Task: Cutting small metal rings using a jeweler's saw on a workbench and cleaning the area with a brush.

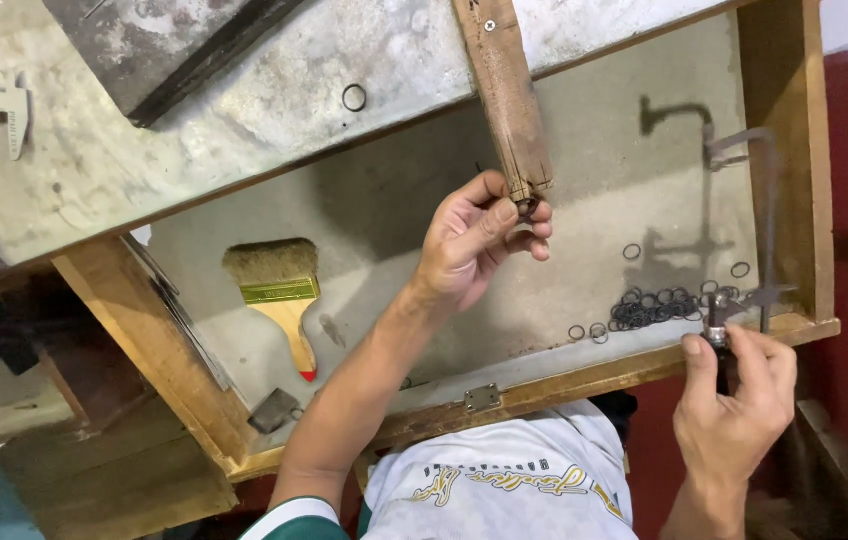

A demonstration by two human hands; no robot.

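Left hand (479, 235): fingers pinched on something tiny at the wooden peg (506, 95) tip, too small to tell.
Right hand (734, 395): closed around the saw frame (759, 215) handle.
Done: dark rings (659, 308) heaped in the drawer (544, 385).
Left: cannot judge.
Nearby: brush (282, 290).

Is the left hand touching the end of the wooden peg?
Touching. The head view shows the left hand with thumb and fingertips closed around the lower end of the wooden peg.
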